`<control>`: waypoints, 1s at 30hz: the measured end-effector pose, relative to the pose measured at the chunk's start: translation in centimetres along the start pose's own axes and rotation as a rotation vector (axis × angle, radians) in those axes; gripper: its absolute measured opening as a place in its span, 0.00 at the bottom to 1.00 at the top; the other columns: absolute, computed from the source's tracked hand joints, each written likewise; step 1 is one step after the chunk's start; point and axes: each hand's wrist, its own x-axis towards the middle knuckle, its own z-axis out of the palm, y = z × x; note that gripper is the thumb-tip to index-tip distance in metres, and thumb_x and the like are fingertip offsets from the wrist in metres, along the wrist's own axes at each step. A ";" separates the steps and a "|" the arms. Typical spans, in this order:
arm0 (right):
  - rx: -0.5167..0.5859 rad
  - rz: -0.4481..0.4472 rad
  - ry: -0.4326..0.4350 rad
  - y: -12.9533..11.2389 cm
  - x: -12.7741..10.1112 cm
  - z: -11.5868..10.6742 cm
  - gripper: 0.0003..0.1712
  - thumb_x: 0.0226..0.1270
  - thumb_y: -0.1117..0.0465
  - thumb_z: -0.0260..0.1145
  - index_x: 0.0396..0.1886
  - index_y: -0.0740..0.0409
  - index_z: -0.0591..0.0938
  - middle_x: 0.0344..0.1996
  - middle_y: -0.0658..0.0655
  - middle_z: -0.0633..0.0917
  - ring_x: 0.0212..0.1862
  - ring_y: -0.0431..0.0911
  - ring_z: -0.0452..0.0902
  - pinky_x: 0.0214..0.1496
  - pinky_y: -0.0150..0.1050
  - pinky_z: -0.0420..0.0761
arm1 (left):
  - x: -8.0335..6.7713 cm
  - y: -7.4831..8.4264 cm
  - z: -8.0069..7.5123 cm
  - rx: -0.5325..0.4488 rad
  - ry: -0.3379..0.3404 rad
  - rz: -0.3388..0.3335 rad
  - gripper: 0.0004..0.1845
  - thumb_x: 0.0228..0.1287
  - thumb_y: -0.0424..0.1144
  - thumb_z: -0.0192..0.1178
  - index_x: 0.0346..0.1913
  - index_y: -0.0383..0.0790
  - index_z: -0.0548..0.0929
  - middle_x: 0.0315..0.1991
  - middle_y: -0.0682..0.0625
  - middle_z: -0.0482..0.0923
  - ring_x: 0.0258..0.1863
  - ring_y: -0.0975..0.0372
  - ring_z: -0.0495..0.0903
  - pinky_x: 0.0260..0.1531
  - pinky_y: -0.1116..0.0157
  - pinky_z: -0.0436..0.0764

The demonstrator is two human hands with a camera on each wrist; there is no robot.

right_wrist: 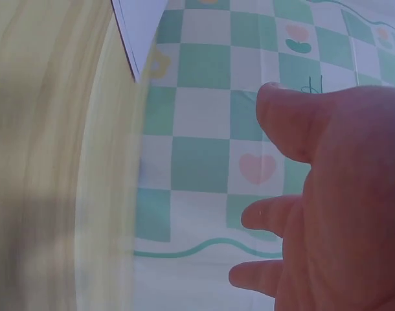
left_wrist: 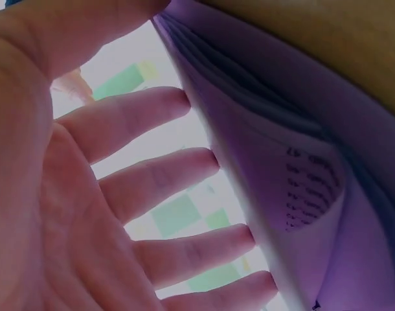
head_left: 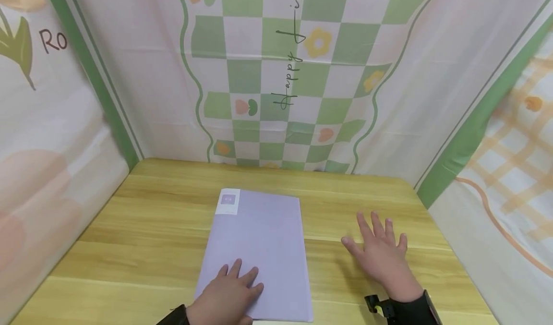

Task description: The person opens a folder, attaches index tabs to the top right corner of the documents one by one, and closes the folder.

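Note:
A lilac folder (head_left: 268,253) lies on the wooden table with a white label (head_left: 227,201) at its upper left corner. Spread over its lower part is my left hand (head_left: 226,296), fingertips on the cover. The left wrist view shows those fingers (left_wrist: 158,175) nearly straight against the cover, thumb at the folder's near edge. Inside the gap at that edge, pages (left_wrist: 307,188) with small print show. To the right of the folder, my right hand (head_left: 382,258) hovers over the table with its fingers spread, holding nothing.
The wooden table (head_left: 151,238) has rounded far corners. Behind it hangs a curtain (head_left: 242,75) with green checks and lettering. More printed cloth stands along the left side (head_left: 56,138) and right side (head_left: 510,171). Black bands (head_left: 406,310) circle the wrists.

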 end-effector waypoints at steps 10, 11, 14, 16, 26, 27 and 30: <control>-0.010 -0.025 -0.001 -0.5 -0.2 0.3 0.51 0.71 0.29 0.50 0.78 0.62 0.57 0.74 0.77 0.49 0.70 0.80 0.34 0.57 0.81 0.32 | -0.2 -0.6 0.4 0.093 0.116 0.067 0.29 0.50 0.61 0.72 0.52 0.48 0.85 0.57 0.50 0.80 0.52 0.43 0.80 0.45 0.49 0.80; -0.009 -0.025 -0.006 -0.6 -0.2 0.3 0.51 0.71 0.30 0.52 0.78 0.62 0.58 0.74 0.77 0.49 0.70 0.80 0.34 0.57 0.80 0.31 | -0.2 -0.6 0.3 0.097 0.127 0.080 0.28 0.50 0.60 0.72 0.51 0.48 0.85 0.56 0.50 0.80 0.51 0.44 0.80 0.45 0.51 0.81; -0.018 -0.032 -0.027 -0.8 -0.3 0.7 0.49 0.70 0.33 0.57 0.77 0.61 0.59 0.74 0.76 0.51 0.70 0.79 0.36 0.58 0.80 0.33 | -0.1 -0.8 0.1 0.083 0.183 0.132 0.21 0.49 0.54 0.73 0.43 0.47 0.84 0.45 0.54 0.82 0.42 0.53 0.83 0.37 0.60 0.82; -0.038 -0.041 -0.037 -1.1 -0.4 1.1 0.46 0.70 0.37 0.61 0.77 0.59 0.61 0.74 0.75 0.53 0.71 0.78 0.38 0.59 0.80 0.36 | -0.1 -0.8 -0.1 0.059 0.214 0.170 0.16 0.48 0.48 0.72 0.39 0.48 0.82 0.36 0.58 0.78 0.33 0.61 0.80 0.29 0.66 0.78; -0.081 -0.095 -0.107 -2.6 -0.8 1.9 0.43 0.68 0.40 0.65 0.75 0.56 0.66 0.74 0.70 0.59 0.72 0.75 0.45 0.60 0.78 0.42 | 0.2 -0.6 -0.2 -0.079 0.240 0.153 0.27 0.48 0.32 0.61 0.55 0.47 0.76 0.30 0.58 0.70 0.21 0.69 0.63 0.21 0.70 0.68; -0.080 -0.105 -0.111 -2.8 -0.8 1.9 0.43 0.68 0.41 0.65 0.75 0.56 0.66 0.74 0.70 0.59 0.72 0.74 0.46 0.60 0.78 0.43 | 0.2 -0.6 -0.2 -0.070 0.250 0.148 0.28 0.48 0.33 0.60 0.57 0.47 0.76 0.31 0.57 0.70 0.21 0.68 0.64 0.21 0.70 0.69; -0.076 -0.139 -0.128 -3.4 -1.0 2.0 0.42 0.68 0.43 0.66 0.75 0.56 0.67 0.73 0.69 0.60 0.71 0.74 0.47 0.61 0.78 0.44 | 0.2 -0.5 -0.1 -0.066 0.297 0.141 0.28 0.48 0.31 0.59 0.58 0.46 0.76 0.32 0.57 0.71 0.20 0.68 0.63 0.20 0.70 0.68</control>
